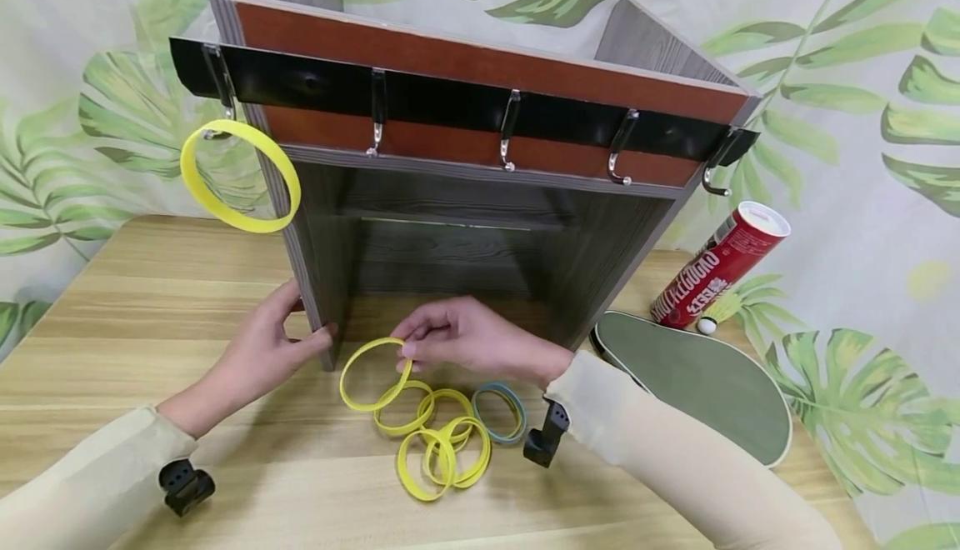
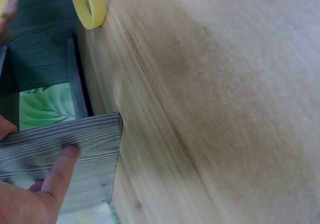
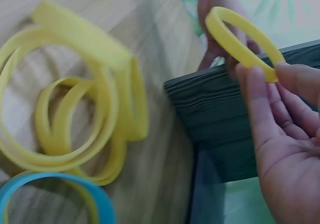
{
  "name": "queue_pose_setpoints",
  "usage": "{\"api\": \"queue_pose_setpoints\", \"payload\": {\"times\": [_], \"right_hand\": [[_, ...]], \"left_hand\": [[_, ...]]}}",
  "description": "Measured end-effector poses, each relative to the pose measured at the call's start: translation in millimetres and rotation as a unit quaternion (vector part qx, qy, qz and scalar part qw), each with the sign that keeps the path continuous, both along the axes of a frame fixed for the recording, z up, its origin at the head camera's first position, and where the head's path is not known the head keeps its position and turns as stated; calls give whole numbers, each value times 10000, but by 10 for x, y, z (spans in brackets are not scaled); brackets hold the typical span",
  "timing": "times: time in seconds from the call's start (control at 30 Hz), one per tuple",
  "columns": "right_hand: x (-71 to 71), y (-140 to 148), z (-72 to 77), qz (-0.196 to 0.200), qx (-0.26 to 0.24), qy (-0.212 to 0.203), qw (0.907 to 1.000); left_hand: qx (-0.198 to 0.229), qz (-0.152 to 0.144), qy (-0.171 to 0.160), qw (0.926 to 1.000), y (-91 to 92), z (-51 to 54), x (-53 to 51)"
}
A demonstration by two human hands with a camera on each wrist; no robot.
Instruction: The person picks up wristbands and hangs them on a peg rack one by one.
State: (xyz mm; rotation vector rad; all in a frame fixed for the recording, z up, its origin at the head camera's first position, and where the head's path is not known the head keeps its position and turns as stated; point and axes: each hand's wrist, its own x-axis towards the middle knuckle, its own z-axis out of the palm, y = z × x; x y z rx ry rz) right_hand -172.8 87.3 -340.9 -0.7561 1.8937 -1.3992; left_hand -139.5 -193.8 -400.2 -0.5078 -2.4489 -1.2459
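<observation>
My right hand pinches a yellow ring between thumb and fingers, just above the table; the right wrist view shows the same ring at the fingertips. My left hand grips the lower front edge of the grey wooden shelf's left panel, with a finger along the panel's outer face in the left wrist view. Another yellow ring hangs on the leftmost hook of the black hook rail. Several yellow rings and a blue ring lie in an overlapping pile below my right hand.
Four other hooks on the rail, such as the middle hook, carry no ring. On the right are a red can, a shuttlecock and a green paddle-shaped case. A leaf-patterned cloth hangs behind.
</observation>
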Motion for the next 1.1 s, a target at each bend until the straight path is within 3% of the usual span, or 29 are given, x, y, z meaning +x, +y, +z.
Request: {"api": "queue_pose_setpoints", "payload": {"times": [0.3, 0.53, 0.67, 0.83, 1.1], "right_hand": [[38, 46, 317, -515, -1156, 216, 9917], [121, 68, 634, -793, -1801, 547, 9789], [194, 65, 772, -869, -2334, 549, 9669], [268, 31, 875, -804, -3142, 331, 9454], [328, -63, 996, -1131, -3722, 431, 9202]], "left_hand": [[-88, 80, -118, 9999, -12, -10, 26], [-108, 83, 52, 9999, -3, -2, 27], [-145, 70, -19, 9999, -1, 7, 20], [-111, 81, -174, 9998, -4, 27, 26], [-53, 50, -317, 9995, -10, 32, 28]]}}
